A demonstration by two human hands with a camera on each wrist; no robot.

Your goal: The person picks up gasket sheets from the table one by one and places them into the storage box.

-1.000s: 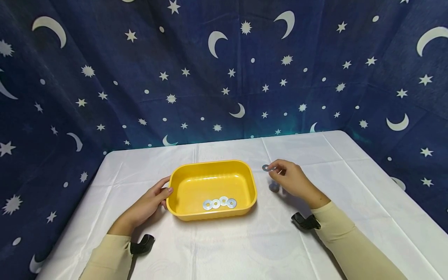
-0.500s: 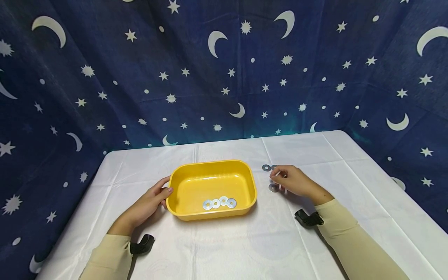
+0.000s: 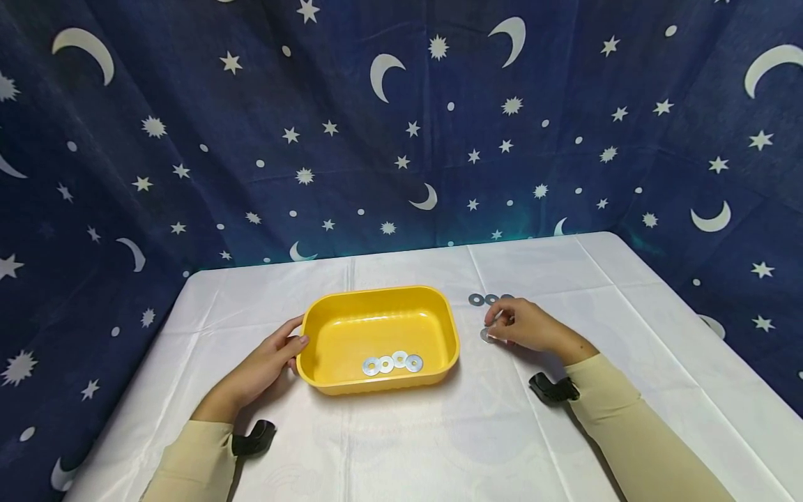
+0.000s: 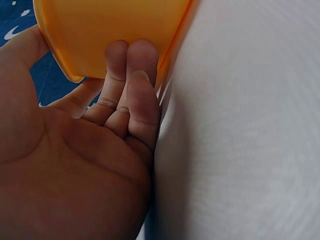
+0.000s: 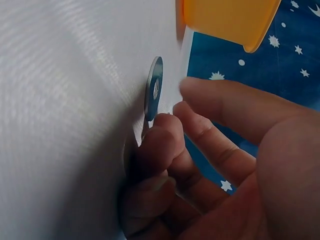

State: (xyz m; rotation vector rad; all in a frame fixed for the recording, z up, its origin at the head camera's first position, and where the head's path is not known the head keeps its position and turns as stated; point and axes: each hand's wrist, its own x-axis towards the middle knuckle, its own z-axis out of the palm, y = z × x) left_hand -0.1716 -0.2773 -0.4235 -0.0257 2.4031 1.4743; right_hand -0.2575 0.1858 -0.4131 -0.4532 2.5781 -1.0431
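A yellow plastic tray (image 3: pixel 326 377) stands near the middle of the table. My left hand (image 3: pixel 266 366) grips its left end, thumb over the rim and fingers against the outer wall. Several flat metal washers (image 3: pixel 366 368) lie in a short row on the tray floor, near its front wall. Right of the tray, the curled fingertips of my right hand (image 3: pixel 533 326) pinch the edge of another washer (image 3: pixel 484 336), low over the cloth. In the right wrist view this washer (image 5: pixel 150 102) shows nearly edge-on at the fingertips. Three more washers (image 3: pixel 471 300) lie in a row just beyond this hand.
A white cloth (image 3: pixel 401 453) covers the table. Behind and at both sides hangs a dark blue curtain (image 3: pixel 351 174) with moons and stars. A black wrist mount (image 3: pixel 254 439) sits on the left wrist, and a similar mount (image 3: pixel 552 388) on the right.
My right hand has moved from the far row of washers toward me, to the nearer washer. All three washers of the far row now show. The left hand and the tray stay put.
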